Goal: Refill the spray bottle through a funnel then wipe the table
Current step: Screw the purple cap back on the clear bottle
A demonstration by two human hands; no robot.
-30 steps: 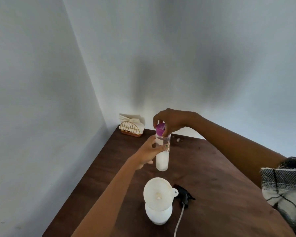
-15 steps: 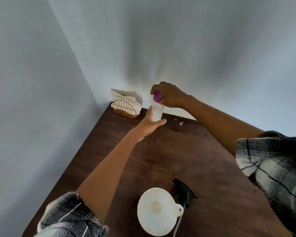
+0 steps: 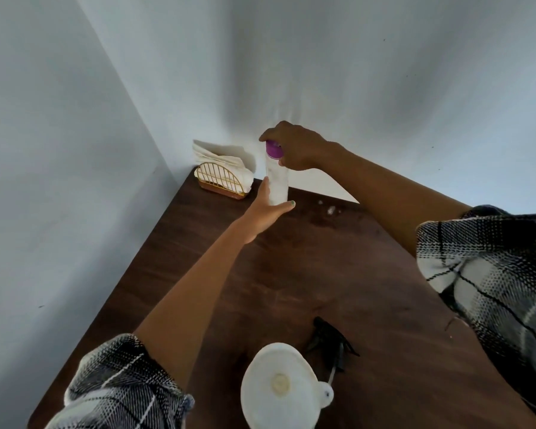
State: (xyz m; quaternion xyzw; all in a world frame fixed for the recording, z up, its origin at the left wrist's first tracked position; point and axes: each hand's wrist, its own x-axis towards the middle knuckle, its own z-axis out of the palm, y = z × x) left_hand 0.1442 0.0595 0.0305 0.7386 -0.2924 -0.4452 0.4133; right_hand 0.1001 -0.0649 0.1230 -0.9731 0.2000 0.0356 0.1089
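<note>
A tall clear bottle (image 3: 277, 184) with white liquid and a purple cap (image 3: 274, 149) is held near the table's far edge. My left hand (image 3: 265, 210) grips its lower body. My right hand (image 3: 294, 147) is closed over the purple cap from above. A white funnel (image 3: 279, 387) sits in the mouth of the spray bottle at the near edge; the spray bottle itself is hidden beneath it. The black spray trigger head (image 3: 330, 342) with its tube lies on the table just right of the funnel.
The dark wooden table (image 3: 291, 274) fits into a corner of white walls. A gold wire napkin holder (image 3: 222, 181) with white napkins stands in the far left corner. Small white specks (image 3: 331, 210) lie on the table right of the bottle.
Both hands have carried the capped bottle away from above the funnel toward the far edge of the table. The head has tilted down, so the funnel appears lower and closer.
</note>
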